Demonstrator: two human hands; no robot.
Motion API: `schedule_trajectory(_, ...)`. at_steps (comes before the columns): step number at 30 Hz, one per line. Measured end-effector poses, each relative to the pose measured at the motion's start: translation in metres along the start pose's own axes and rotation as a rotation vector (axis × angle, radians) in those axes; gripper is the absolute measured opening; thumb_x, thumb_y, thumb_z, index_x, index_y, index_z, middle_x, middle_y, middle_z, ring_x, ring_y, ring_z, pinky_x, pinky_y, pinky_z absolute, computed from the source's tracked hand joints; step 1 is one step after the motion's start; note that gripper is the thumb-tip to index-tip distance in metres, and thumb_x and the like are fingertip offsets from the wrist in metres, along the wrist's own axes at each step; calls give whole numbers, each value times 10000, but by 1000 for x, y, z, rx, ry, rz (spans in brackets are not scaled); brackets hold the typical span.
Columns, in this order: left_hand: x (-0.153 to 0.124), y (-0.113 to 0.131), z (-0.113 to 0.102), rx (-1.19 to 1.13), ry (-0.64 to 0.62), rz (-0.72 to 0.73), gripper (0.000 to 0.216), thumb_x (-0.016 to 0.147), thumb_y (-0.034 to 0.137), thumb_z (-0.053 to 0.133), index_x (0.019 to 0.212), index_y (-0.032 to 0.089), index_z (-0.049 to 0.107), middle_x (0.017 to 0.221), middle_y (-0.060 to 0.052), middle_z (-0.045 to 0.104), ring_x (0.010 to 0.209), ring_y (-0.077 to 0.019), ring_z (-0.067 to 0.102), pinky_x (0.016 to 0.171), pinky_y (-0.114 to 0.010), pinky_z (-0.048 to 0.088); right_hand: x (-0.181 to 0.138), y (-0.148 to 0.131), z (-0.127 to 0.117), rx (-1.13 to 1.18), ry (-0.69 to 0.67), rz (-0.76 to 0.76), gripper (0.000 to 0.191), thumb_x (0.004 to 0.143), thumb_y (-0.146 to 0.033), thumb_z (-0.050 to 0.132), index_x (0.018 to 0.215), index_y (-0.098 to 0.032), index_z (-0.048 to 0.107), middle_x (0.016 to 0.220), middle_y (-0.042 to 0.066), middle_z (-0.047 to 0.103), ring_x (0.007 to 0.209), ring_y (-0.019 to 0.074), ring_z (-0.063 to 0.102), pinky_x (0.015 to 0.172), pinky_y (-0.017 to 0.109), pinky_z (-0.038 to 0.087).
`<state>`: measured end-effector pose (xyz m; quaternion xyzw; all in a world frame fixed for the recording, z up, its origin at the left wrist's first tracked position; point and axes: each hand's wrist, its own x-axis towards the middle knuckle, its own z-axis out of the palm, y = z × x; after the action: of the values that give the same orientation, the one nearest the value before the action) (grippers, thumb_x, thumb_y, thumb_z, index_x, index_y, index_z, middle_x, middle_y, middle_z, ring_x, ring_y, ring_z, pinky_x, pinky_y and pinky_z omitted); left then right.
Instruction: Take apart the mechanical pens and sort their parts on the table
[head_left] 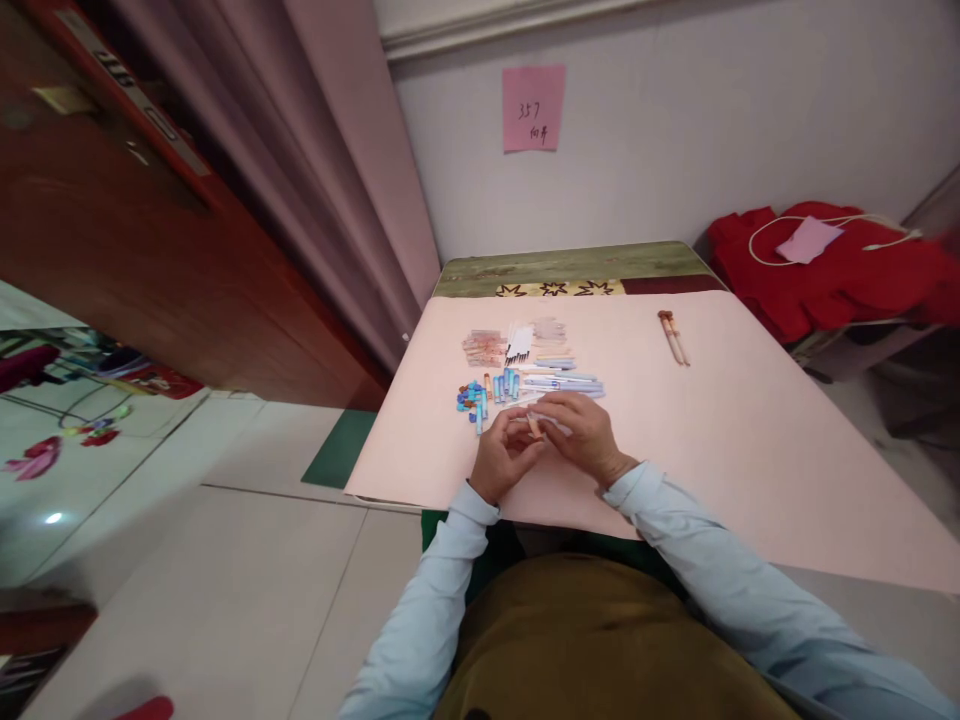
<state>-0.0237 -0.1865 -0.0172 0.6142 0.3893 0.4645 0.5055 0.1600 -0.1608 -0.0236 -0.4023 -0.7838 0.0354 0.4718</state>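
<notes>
My left hand (pixel 504 458) is closed, thumb and fingers round a small tan pen part (pixel 535 427) with a brown end. My right hand (pixel 583 432) has its fingers bent in at the same piece from the right; its fingertips partly hide it. Just beyond the hands lie light-blue pen tubes (pixel 566 384) and short blue barrels (pixel 507 383). Small blue and brown pieces (pixel 469 396) form a loose heap to the left. Farther back are white refills with black tips (pixel 519 345), a pinkish clear bundle (pixel 484 348) and pale clear pieces (pixel 550 331).
Two tan pens with brown tops (pixel 673 338) lie on the right part of the pink-covered table (pixel 750 450). A pink note (pixel 533 108) hangs on the wall. Red cloth with a white cable (pixel 825 270) is beyond the right edge. A wooden door (pixel 187 250) stands at left.
</notes>
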Motion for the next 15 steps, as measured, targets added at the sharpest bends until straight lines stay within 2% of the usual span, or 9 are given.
schedule_trajectory(3,-1,0,-3,-105,-55,-56,464,790,390,751,1136,189,518,839,-46,729,754,-187,717,726,-310,566,-1,-6,4,17,-65,-71,260,949,-242,543,1103,-320,738,1065,32,740,988,171,676,860,326,521)
schedule_trajectory(6,-2,-1,-4,-168,-64,-100,388,860,500,649,1065,181,569,726,-31,706,649,-182,698,642,-300,560,-2,-9,2,32,-93,-88,224,946,-269,566,1098,-293,728,1071,40,747,978,175,686,849,328,523)
schedule_trajectory(10,-1,-2,-4,-120,-5,-79,430,920,577,512,915,172,655,681,-43,687,598,-170,667,589,-291,546,-5,-15,1,0,-116,-82,177,949,-296,561,1017,-236,713,993,53,761,907,179,699,809,309,517)
schedule_trajectory(12,-1,-2,-3,-97,75,-53,397,890,558,579,921,175,679,723,-42,701,614,-160,666,602,-287,553,-7,-17,2,-77,-139,-36,192,960,-302,538,1002,-229,710,919,48,763,826,173,697,759,293,505)
schedule_trajectory(15,-1,-2,0,-85,209,-19,344,763,451,769,976,192,697,852,-38,732,661,-150,677,647,-289,576,-11,-17,4,-166,-162,4,215,963,-300,518,1011,-222,713,846,45,754,739,164,681,682,274,480)
